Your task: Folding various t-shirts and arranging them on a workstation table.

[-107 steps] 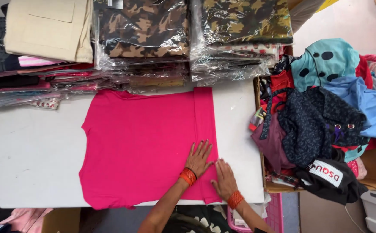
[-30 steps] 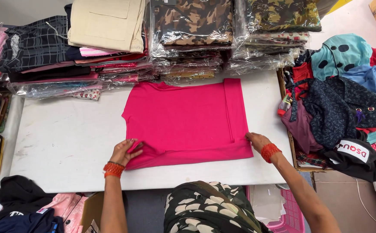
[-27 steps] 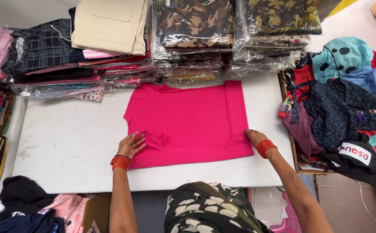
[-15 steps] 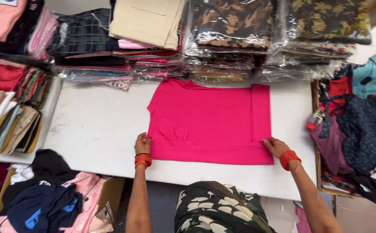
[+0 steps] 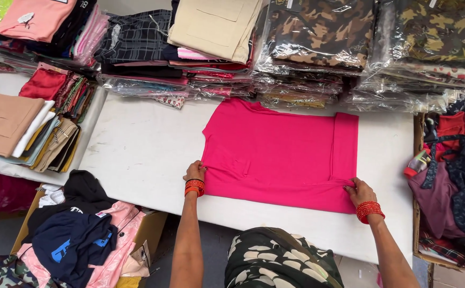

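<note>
Bright pink knit T-shirt (image 5: 280, 152) lies flat on the white worktable (image 5: 141, 149), roughly centre, neckline side toward the wrapped stacks at the back. The right-hand strip is already turned over onto the body, giving a straight vertical fold edge.

Left hand (image 5: 195, 172), red bangles at the wrist, has its fingers closed on the near-left corner of the shirt, pinching the fabric edge. Right hand (image 5: 359, 191), also bangled, is closed on the near-right corner, right where the folded strip meets the hem. Both grips look like narrow pinches on cloth, nothing else held.

Judgement on doing this step well:
- Keep both pinches level so the hem stays a straight line; the near edge currently slopes slightly down toward the right.
- Hold light tension between the hands to take out the small crease visible near the left-centre of the body.
- Keep the folded strip trapped under the right fingers so it doesn't slip open.
- Move both corners together, not one ahead of the other, or the fold skews.

Surroundings: plastic-wrapped camouflage garment stacks (image 5: 371, 48) and a beige folded garment (image 5: 216, 24) sit at the table's far edge, the wrapped stacks touching the shirt's far edge. A carton of dark and pink clothes (image 5: 77, 234) is at lower left, a loose clothing heap (image 5: 456, 170) at right.
</note>
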